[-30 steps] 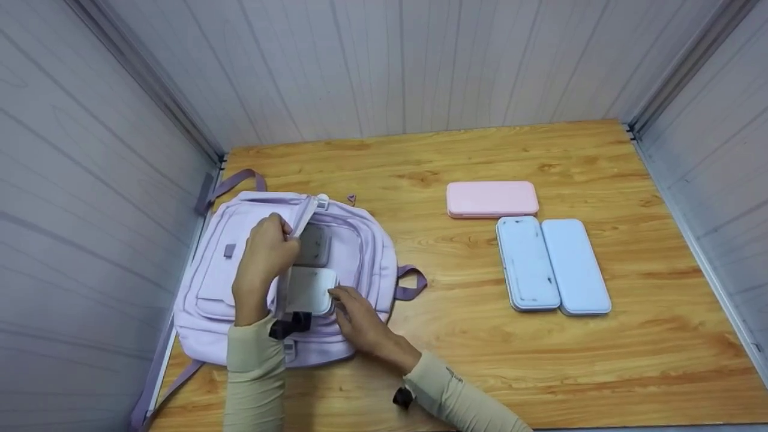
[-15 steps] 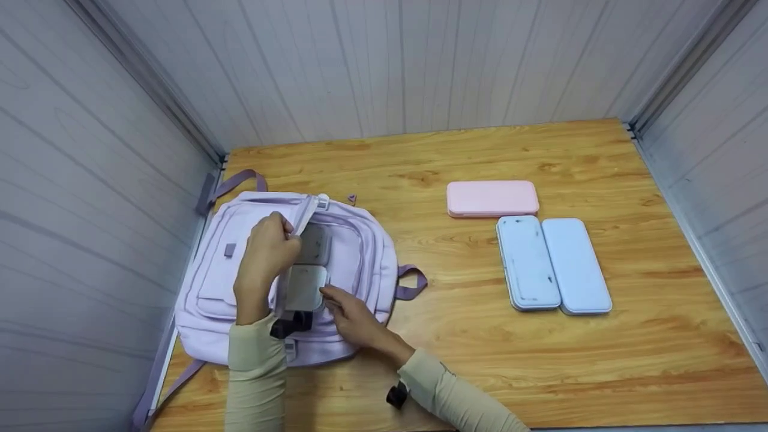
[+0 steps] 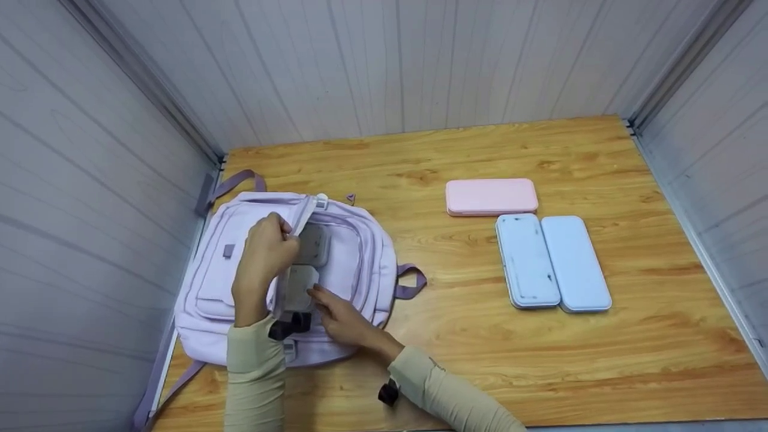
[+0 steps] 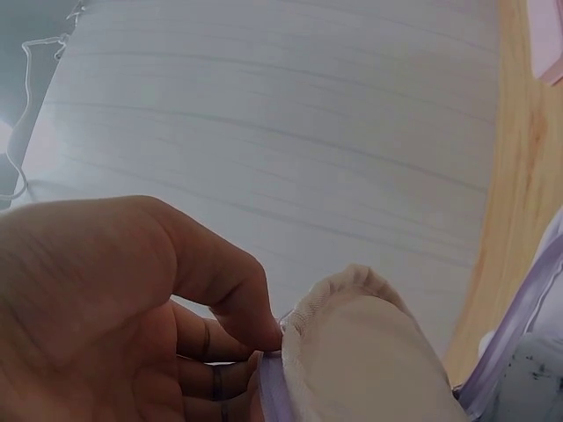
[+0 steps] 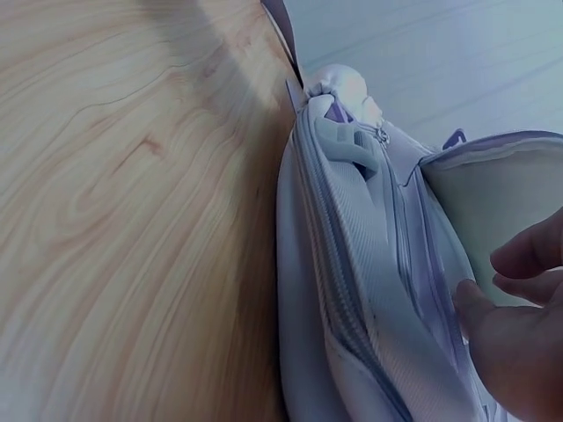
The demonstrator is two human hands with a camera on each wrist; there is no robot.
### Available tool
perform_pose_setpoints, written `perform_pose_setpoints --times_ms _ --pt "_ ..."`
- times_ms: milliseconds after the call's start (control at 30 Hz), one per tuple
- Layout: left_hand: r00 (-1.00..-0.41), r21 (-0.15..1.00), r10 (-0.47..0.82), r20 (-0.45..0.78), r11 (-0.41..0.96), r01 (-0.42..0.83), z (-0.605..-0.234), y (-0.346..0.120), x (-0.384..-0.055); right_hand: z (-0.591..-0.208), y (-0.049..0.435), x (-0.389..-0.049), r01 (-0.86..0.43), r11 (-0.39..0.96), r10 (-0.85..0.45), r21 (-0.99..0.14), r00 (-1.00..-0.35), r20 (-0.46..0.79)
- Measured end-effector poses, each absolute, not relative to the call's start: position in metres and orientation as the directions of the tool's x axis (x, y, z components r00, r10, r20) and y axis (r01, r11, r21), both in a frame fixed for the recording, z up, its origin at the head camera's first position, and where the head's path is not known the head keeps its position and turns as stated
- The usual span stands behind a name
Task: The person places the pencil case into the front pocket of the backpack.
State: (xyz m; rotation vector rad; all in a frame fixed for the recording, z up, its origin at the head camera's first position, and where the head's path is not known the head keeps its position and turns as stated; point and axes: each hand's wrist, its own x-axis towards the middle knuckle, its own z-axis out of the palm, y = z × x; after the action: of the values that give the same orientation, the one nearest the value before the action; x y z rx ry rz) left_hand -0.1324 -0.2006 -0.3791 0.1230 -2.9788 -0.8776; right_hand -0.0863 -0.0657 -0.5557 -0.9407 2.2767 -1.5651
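Observation:
A lilac backpack [image 3: 216,279] lies on the table at the left, one compartment unzipped. My left hand [image 3: 264,252] pinches the edge of its front flap [image 4: 352,352] between thumb and fingers and holds it raised. Inside the opening, a white pencil case [image 3: 300,283] is partly covered by the flap. My right hand [image 3: 343,318] touches this case's right end with extended fingers. Beyond it in the same compartment sits a grey-looking case [image 3: 315,245] with dark marks. In the right wrist view my right hand [image 5: 519,338] reaches in at the opening, thumb and fingers apart.
A pink pencil case [image 3: 492,197] lies on the wooden table [image 3: 408,372], right of the backpack. Two light blue cases, one scuffed [image 3: 528,261] and one plain [image 3: 576,264], lie side by side below it. Panel walls [image 3: 396,66] enclose the back and sides.
The white case has slid left, deeper under the flap, and my right hand has moved left with it. My left hand keeps its place on the flap.

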Motion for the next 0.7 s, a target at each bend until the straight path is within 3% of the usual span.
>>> perform_pose_setpoints --times_ms 233,500,700 --pt "-0.996 0.545 -0.088 -0.001 0.835 -0.075 -0.38 -0.202 -0.133 -0.554 -0.072 -0.087 -0.386 0.218 -0.62 -0.896 -0.764 0.178" --pt "-0.996 0.55 -0.092 -0.009 0.831 -0.082 -0.38 -0.203 -0.133 -0.547 -0.068 -0.083 -0.204 0.129 -0.606 -0.97 -0.791 0.086" --pt "-0.995 0.552 -0.092 -0.024 0.829 -0.09 -0.38 -0.204 -0.134 -0.534 -0.063 -0.08 -0.221 0.134 -0.583 -0.966 -0.806 0.103"
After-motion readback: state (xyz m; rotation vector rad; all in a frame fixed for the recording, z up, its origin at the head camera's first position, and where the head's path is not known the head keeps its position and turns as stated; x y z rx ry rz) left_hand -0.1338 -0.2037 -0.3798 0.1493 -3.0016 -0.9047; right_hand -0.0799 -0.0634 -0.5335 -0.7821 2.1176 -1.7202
